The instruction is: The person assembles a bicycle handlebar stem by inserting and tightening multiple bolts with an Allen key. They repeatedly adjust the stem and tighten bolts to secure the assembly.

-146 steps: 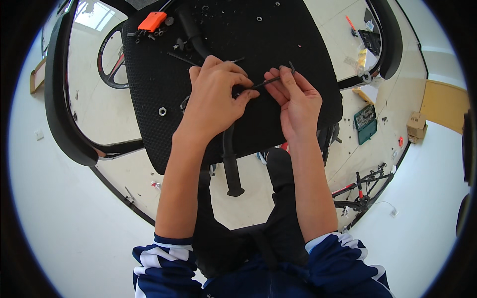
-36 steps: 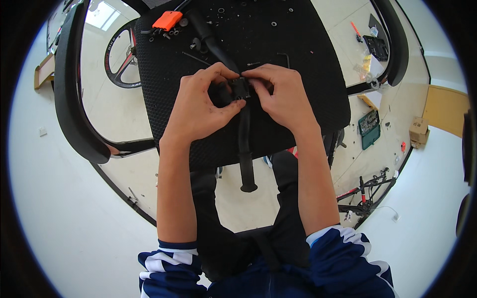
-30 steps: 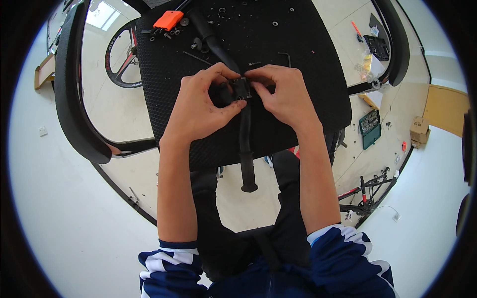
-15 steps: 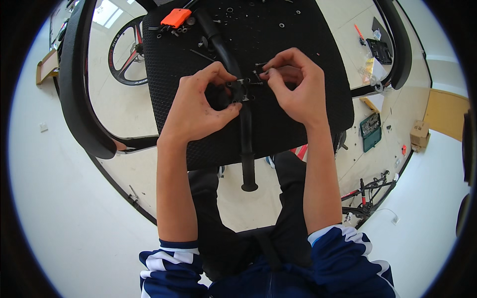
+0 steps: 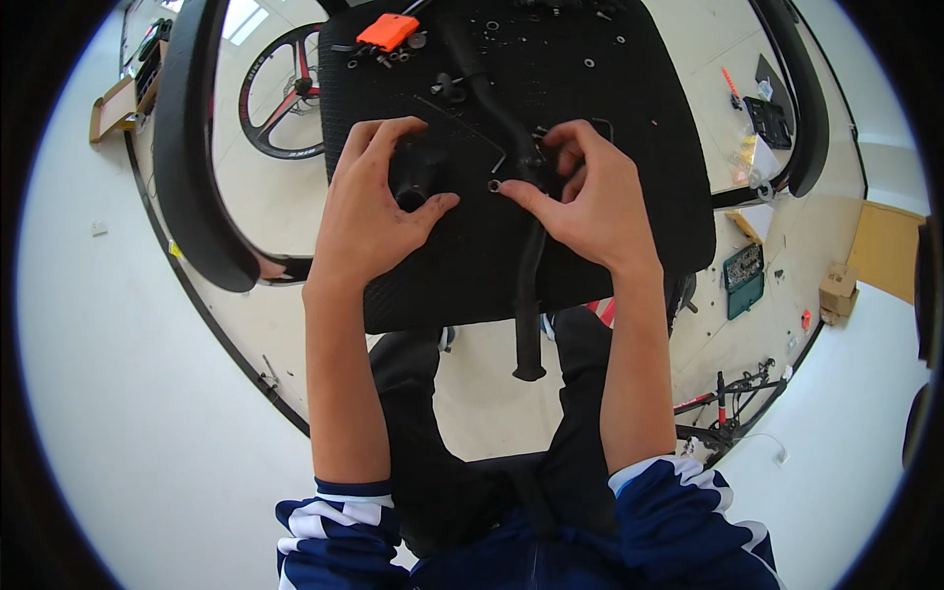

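One left hand (image 5: 366, 214) of yours arched wide around a black part (image 5: 414, 190) left of the handlebar (image 5: 529, 280). Your right hand (image 5: 602, 211) straddled the handlebar, thumb leftward; neither grip was clear.

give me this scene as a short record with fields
surface: black textured chair seat
left grip: curled around a black cylindrical part, contact partly hidden
right grip: at the middle of a black bent tubular handlebar, thumb tip beside a small metallic ring
on seat, far left: flat orange block
floor right: open green case
floor left: black-and-red spoked wheel
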### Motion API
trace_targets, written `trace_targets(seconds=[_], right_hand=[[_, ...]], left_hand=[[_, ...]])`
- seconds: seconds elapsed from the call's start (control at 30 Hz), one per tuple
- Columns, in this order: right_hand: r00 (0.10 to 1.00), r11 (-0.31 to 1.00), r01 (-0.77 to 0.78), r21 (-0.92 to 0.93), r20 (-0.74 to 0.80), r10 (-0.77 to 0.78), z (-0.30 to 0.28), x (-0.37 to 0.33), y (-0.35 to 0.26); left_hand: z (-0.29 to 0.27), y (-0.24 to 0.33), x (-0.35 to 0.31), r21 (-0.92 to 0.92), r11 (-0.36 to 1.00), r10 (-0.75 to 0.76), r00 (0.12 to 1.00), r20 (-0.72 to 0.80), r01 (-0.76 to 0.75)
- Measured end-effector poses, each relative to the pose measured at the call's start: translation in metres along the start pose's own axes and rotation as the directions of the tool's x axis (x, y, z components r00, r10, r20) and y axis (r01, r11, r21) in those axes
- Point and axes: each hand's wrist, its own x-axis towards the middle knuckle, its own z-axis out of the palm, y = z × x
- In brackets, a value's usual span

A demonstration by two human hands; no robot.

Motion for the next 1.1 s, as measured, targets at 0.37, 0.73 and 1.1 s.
trace_targets(seconds=[0.37, 0.73, 1.1], right_hand=[[0.972, 0.968, -0.233, -0.091, 0.009, 0.235, 0.023, -0.014, 0.002], [0.985, 0.468, -0.065, 0.882, -0.019, 0.172, -0.004, -0.005, -0.024], [0.992, 0.857, -0.033, 0.515, 0.123, -0.036, 0.033, -0.028, -0.042]], left_hand=[[0.014, 0.011, -0.01, -0.052, 0.96, -0.276, 0.961, -0.022, 0.274], [0.011, 0.007, -0.003, -0.114, 0.976, -0.206, 0.955, -0.211, 0.185], [0.027, 0.048, 0.008, -0.889, 0.457, -0.259, 0.954, -0.153, -0.018]])
